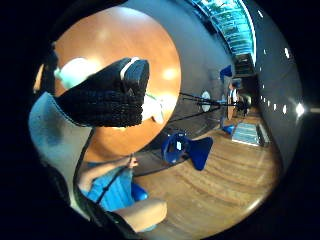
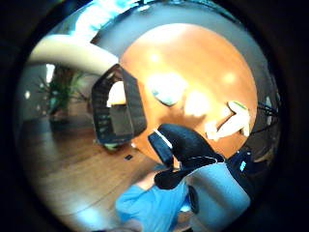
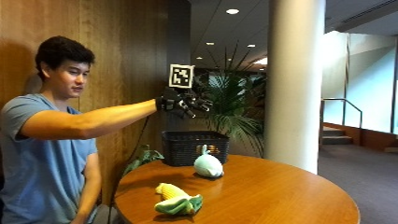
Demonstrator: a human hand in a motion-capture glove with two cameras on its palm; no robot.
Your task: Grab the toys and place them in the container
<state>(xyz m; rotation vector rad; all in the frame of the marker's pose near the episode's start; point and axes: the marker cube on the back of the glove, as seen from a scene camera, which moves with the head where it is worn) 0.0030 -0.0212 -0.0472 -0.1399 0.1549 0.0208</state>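
In the outside view my gloved right hand (image 3: 182, 103) is raised at shoulder height, well above the black basket (image 3: 193, 147), with relaxed fingers and nothing in it. A pale mint plush toy (image 3: 208, 166) sits on the round wooden table (image 3: 280, 198) just in front of the basket. Nearer the table's front edge lies a yellow and green plush corn cob (image 3: 176, 199). The thumb side palm view looks down on the basket (image 2: 116, 108), the mint plush (image 2: 166, 89) and the corn (image 2: 231, 121) past a gloved finger (image 2: 186, 145). A gloved finger (image 1: 110, 92) covers part of the table in the other palm view.
The basket stands at the table's back left edge beside a wood-panelled wall. A white pillar (image 3: 295, 84) and a potted plant (image 3: 233, 102) stand behind the table. A blue chair (image 1: 185, 147) is on the floor beside the table.
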